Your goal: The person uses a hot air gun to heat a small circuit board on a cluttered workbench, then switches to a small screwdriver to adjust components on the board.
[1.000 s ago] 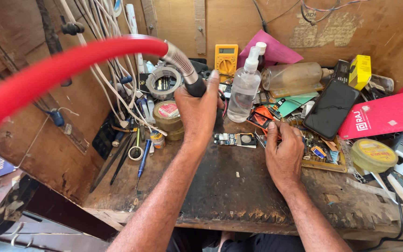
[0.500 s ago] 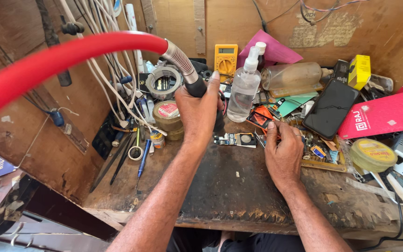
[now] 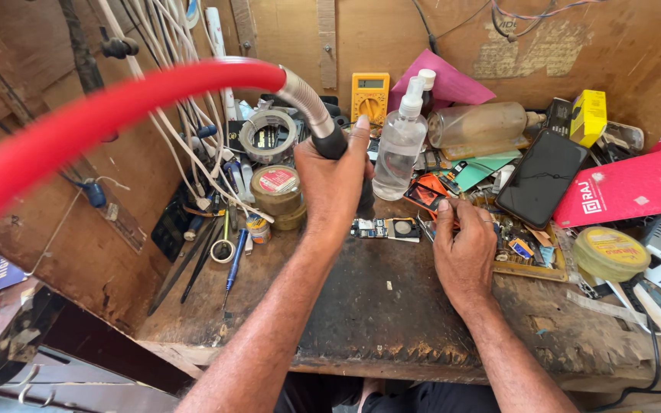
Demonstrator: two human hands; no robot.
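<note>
- Head view: your left hand (image 3: 336, 183) is gripping the black handle (image 3: 332, 144) of a red hose (image 3: 93, 122), fingers wrapped tight around it, above the small circuit board (image 3: 385, 228).
- Your right hand (image 3: 464, 252) is resting on the wooden surface (image 3: 361, 306) just right of the board, fingers curled together; whether they are pinching anything, you cannot tell.
- A clear spray bottle (image 3: 401, 145) is standing just behind the board.
- A yellow multimeter (image 3: 369, 95) is leaning at the back wall.
</note>
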